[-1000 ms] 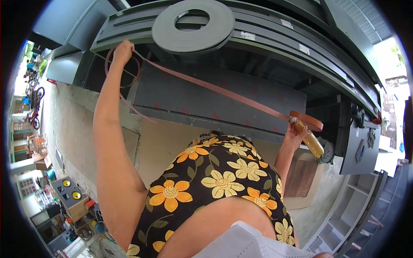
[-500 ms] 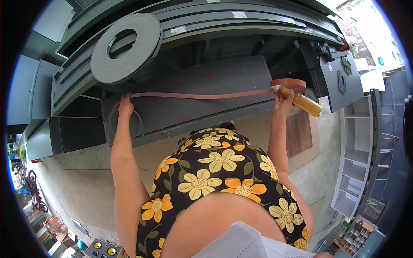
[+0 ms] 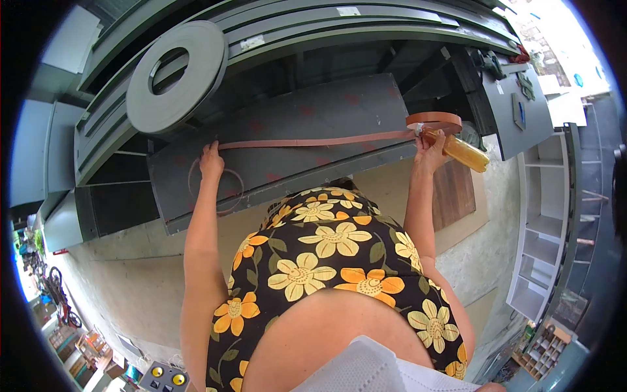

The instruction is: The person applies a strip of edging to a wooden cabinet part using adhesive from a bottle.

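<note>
Your left hand (image 3: 211, 159) presses a thin brown strip (image 3: 313, 141) flat against a dark grey board (image 3: 294, 130). Your fingers lie close together on top of the strip. Just below that hand the strip curls into a loose ring (image 3: 215, 189) that hangs in front of the board.

The strip runs straight to the right along the board to your right hand (image 3: 428, 151). That hand is closed around a yellow handle (image 3: 460, 150), and the strip loops over the top of it like a small bow. You cannot tell what tool sits on the handle.

Far to the left, a big flat grey roll (image 3: 173, 75) with a round hole in the middle rests on long grey boards (image 3: 366, 29). They look smooth and hard, stacked in layers.

On the right stands a white shelf (image 3: 545, 215) with open boxes. A brown wooden board (image 3: 457, 196) lies on the pale floor (image 3: 130, 294) near your right arm. The floor looks rough and dusty.
</note>
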`<state>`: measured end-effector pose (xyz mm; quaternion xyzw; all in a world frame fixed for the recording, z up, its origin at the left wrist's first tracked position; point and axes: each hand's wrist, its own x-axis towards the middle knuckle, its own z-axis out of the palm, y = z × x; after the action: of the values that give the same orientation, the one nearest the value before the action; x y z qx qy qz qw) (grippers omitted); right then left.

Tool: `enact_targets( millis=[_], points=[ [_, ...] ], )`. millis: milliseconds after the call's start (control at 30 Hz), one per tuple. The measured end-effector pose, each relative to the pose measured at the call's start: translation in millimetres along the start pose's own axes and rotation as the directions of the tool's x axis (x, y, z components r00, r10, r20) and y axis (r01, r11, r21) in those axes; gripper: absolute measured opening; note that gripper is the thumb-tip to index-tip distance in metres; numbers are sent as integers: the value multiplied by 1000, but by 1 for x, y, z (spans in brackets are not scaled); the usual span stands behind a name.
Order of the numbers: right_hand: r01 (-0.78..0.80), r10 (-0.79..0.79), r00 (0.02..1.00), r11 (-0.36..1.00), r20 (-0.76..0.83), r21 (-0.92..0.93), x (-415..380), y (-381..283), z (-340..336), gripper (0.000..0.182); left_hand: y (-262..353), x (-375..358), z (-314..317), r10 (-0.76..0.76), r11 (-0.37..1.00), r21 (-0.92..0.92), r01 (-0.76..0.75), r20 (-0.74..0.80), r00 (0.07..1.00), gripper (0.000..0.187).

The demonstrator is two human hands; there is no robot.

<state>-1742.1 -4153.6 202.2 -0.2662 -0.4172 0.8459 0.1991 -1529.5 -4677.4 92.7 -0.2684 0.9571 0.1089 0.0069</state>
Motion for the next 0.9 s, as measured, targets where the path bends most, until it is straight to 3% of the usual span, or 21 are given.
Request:
enact_targets(
  millis=[100, 200, 233, 333, 467, 567, 733, 900],
  points=[
    [-40, 40, 999, 999, 2, 6, -1, -3, 5, 53, 4, -12, -10, -233, 973, -20, 232, -31, 972, 39],
    [-115, 117, 987, 993, 114, -21, 10, 6, -2, 52, 4, -28, -35, -261, 956, 73, 283, -222, 940, 32],
    [-149, 152, 984, 988, 92, -40, 8, 11, 0, 50, -12, -31, -31, -186, 967, 98, 234, -358, 915, 28],
    [-204, 217, 970, 971, 105, -128, -16, 26, 18, 61, -38, -40, -63, -195, 949, 104, 298, -550, 812, 26],
    [-313, 343, 913, 936, 220, -160, -50, 59, 38, 61, -77, -47, -134, -91, 939, 188, 288, -673, 734, 21],
    [-407, 453, 823, 891, 344, -201, -81, 73, 57, 60, -107, -40, -204, 43, 946, 258, 194, -697, 716, 19],
    [-414, 476, 781, 880, 404, -234, -131, 77, 86, 51, -117, -17, -307, 167, 917, 369, 150, -698, 696, 19],
    [-417, 468, 766, 884, 440, -213, -148, 80, 90, 52, -118, 17, -347, 302, 901, 433, 22, -664, 684, 18]
  ],
)
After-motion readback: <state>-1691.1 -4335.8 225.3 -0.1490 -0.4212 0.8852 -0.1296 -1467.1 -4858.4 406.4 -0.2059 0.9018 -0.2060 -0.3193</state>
